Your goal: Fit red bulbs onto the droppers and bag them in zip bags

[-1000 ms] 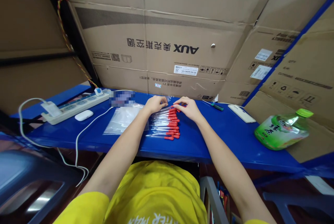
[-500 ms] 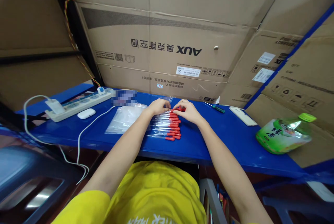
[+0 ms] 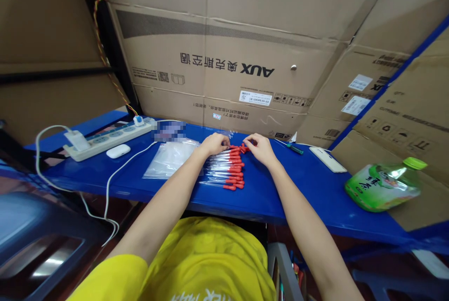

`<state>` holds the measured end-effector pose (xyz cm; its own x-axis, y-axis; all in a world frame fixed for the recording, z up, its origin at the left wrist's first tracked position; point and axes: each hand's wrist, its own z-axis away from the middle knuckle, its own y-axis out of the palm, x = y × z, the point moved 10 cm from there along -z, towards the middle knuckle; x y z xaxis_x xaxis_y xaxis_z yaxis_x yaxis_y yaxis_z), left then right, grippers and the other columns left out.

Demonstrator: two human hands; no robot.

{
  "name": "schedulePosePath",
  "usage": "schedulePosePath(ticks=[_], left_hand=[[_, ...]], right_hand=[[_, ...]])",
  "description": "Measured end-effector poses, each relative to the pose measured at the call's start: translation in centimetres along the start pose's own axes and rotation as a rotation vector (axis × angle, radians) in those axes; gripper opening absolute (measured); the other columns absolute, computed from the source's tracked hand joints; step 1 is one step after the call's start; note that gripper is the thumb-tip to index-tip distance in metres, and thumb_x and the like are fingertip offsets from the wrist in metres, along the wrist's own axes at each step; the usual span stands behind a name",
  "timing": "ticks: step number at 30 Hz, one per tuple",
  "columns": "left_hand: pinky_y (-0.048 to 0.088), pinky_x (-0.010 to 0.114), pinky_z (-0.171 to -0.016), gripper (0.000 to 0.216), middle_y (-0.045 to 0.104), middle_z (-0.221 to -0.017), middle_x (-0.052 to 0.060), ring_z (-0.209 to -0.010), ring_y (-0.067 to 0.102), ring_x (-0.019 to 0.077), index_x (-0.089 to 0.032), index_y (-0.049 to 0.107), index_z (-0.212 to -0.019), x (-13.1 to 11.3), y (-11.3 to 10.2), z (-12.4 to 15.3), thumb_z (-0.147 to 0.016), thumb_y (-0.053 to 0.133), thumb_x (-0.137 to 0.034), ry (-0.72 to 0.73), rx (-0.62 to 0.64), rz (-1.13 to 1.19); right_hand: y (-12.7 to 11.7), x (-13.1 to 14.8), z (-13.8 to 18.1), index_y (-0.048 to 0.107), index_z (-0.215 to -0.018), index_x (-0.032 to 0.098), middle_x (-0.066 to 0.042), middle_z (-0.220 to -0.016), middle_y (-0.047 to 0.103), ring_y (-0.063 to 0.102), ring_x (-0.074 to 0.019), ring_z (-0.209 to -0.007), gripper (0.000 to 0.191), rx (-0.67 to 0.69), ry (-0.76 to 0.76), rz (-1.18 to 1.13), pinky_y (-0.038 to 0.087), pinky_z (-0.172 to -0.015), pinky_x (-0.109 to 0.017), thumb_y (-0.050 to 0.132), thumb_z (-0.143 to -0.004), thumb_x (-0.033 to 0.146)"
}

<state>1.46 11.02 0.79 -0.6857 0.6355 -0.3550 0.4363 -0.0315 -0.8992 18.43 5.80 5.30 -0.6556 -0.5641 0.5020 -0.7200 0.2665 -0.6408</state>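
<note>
A row of clear, thin droppers with red rubber bulbs (image 3: 235,168) lies side by side on the blue tabletop (image 3: 256,200), bulbs to the right. At the row's far end my left hand (image 3: 216,144) has its fingers curled together; what is in them is hidden. Just to its right, my right hand (image 3: 261,148) pinches with thumb and forefinger at a red rubber bulb, among a few other red bulbs. Small clear pieces (image 3: 231,134) lie behind the hands. Clear plastic bags (image 3: 168,160) lie flat left of the row, partly under my left forearm.
On the left are a white power strip (image 3: 112,138), a white earbud case (image 3: 118,151) and a loose white cable. A green screwdriver (image 3: 294,148), a white phone-like slab (image 3: 327,159) and a green-labelled bottle (image 3: 384,185) lie on the right. A cardboard wall (image 3: 224,25) stands behind.
My right hand has moved slightly right, away from my left hand, uncovering more red bulbs. My left hand stays at the row's far end. The view has shifted a little.
</note>
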Motion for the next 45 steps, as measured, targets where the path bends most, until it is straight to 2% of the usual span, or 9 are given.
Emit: schedulePosePath(ticks=[4, 8, 13, 18, 24, 27, 31, 37, 45], left_hand=[[0.051, 0.027, -0.082, 0.025, 0.083, -0.098, 0.005, -0.089, 0.074, 0.02, -0.022, 0.081, -0.096, -0.7, -0.4, -0.1, -0.096, 0.061, -0.037, 0.043, -0.019, 0.035], [0.054, 0.026, -0.086, 0.02, 0.084, -0.1, 0.006, -0.092, 0.076, 0.0198, -0.021, 0.08, -0.097, -0.5, -0.3, -0.2, -0.091, 0.061, -0.023, 0.041, -0.038, 0.041], [0.057, 0.025, -0.083, 0.031, 0.084, -0.1, 0.005, -0.092, 0.078, 0.0199, -0.02, 0.079, -0.11, 0.7, 0.0, -0.3, -0.084, 0.066, -0.013, -0.055, -0.047, 0.029], [0.056, 0.024, -0.09, 0.023, 0.084, -0.107, 0.005, -0.105, 0.077, 0.0216, -0.022, 0.083, -0.107, 1.3, 0.0, 0.0, -0.088, 0.07, -0.02, -0.182, 0.014, -0.064], [0.055, 0.025, -0.087, 0.019, 0.083, -0.105, 0.005, -0.104, 0.076, 0.0229, -0.024, 0.083, -0.099, 0.6, -0.5, 0.5, -0.09, 0.067, -0.021, -0.221, 0.023, -0.11], [0.054, 0.027, -0.089, 0.02, 0.082, -0.111, 0.007, -0.108, 0.075, 0.0236, -0.023, 0.079, -0.101, 0.2, -0.5, 0.5, -0.094, 0.062, -0.019, -0.205, 0.004, -0.131], [0.055, 0.03, -0.089, 0.015, 0.08, -0.111, 0.011, -0.107, 0.075, 0.0262, -0.021, 0.073, -0.106, 0.5, -0.6, 0.5, -0.1, 0.059, -0.024, -0.224, -0.04, -0.124], [0.053, 0.035, -0.103, 0.026, 0.074, -0.127, 0.016, -0.121, 0.07, 0.0276, -0.016, 0.068, -0.121, 0.3, -0.6, 0.0, -0.102, 0.05, -0.015, -0.159, -0.127, -0.058], [0.054, 0.039, -0.103, 0.028, 0.07, -0.121, 0.016, -0.112, 0.07, 0.0261, -0.015, 0.069, -0.113, -1.0, -0.3, -0.4, -0.107, 0.042, -0.022, -0.052, -0.207, 0.024]], right_hand=[[0.3, -0.4, 0.0, 0.08, -0.087, 0.022, -0.005, -0.086, 0.075, 0.062, -0.0206, -0.074, 0.021, 0.024, 0.006, 0.025, 0.046, -0.074, -0.034, 0.063, -0.097, 0.031], [1.3, -0.6, 0.2, 0.081, -0.093, 0.022, -0.007, -0.095, 0.079, 0.064, -0.0241, -0.089, 0.025, 0.064, -0.011, 0.095, 0.046, -0.086, -0.037, 0.06, -0.102, 0.032], [2.6, -1.6, 0.6, 0.081, -0.111, 0.024, -0.008, -0.115, 0.079, 0.062, -0.0262, -0.108, 0.034, 0.138, 0.009, 0.175, 0.043, -0.102, -0.041, 0.048, -0.109, 0.031], [2.0, -3.5, 1.0, 0.079, -0.123, 0.025, -0.01, -0.12, 0.076, 0.057, -0.0307, -0.116, 0.03, 0.178, 0.135, 0.338, 0.044, -0.102, -0.043, 0.057, -0.102, 0.025], [2.3, -3.7, 1.1, 0.08, -0.121, 0.028, -0.011, -0.118, 0.074, 0.056, -0.0296, -0.114, 0.028, 0.232, 0.119, 0.345, 0.044, -0.101, -0.043, 0.06, -0.104, 0.035], [2.6, -3.4, 1.1, 0.08, -0.12, 0.028, -0.011, -0.119, 0.074, 0.057, -0.0303, -0.115, 0.027, 0.238, 0.086, 0.34, 0.046, -0.1, -0.043, 0.071, -0.098, 0.041], [2.7, -3.7, 1.2, 0.079, -0.121, 0.028, -0.009, -0.116, 0.077, 0.061, -0.0303, -0.111, 0.032, 0.254, 0.09, 0.348, 0.048, -0.098, -0.043, 0.081, -0.09, 0.034], [2.1, -4.4, 1.0, 0.083, -0.107, 0.028, -0.005, -0.102, 0.083, 0.071, -0.0274, -0.099, 0.017, 0.198, 0.094, 0.205, 0.054, -0.095, -0.04, 0.078, -0.091, 0.024], [1.2, -5.1, 0.8, 0.083, -0.097, 0.026, -0.005, -0.096, 0.084, 0.076, -0.0251, -0.09, 0.012, 0.107, 0.158, 0.136, 0.057, -0.087, -0.036, 0.08, -0.086, 0.021]])
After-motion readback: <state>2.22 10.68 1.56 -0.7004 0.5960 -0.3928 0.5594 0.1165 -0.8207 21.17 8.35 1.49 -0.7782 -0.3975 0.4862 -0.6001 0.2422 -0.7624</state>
